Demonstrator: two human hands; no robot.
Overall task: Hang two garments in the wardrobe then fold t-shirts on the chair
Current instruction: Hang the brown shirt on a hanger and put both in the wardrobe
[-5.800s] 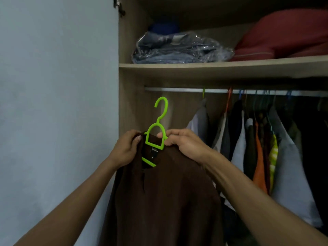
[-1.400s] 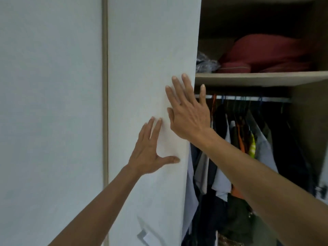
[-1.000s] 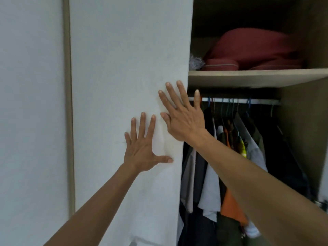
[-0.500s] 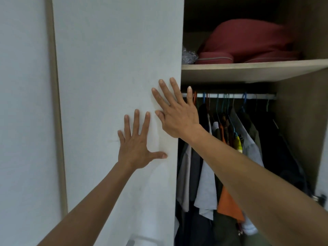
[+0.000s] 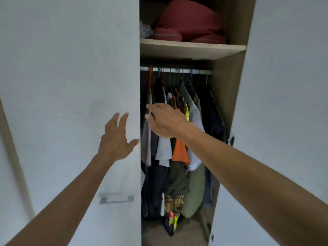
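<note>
Head view, wardrobe front. The left hand is spreading flat against the white left door, fingers straight and apart, thumb reaching toward the door's free edge; it is gripping nothing. The right hand is hovering at the door's edge, in front of the hanging clothes, fingers extended and loosely relaxed, holding nothing. Whether its fingertips are touching the door edge cannot be told.

The left door is covering the left part of the wardrobe, leaving a narrow opening in the middle. A metal handle is sitting low on this door, below the left hand. The right door is standing at the right edge of the opening.

Inside the opening, the garments are hanging from the rail on coloured hangers, packed close together: dark, grey, orange and olive pieces are showing. Which of these are the two task garments cannot be told. Above the rail, the shelf is carrying a red bundle, with a bit of clear plastic wrap showing at its left, just beside the door's edge.

The t-shirts and the chair are lying out of view.
</note>
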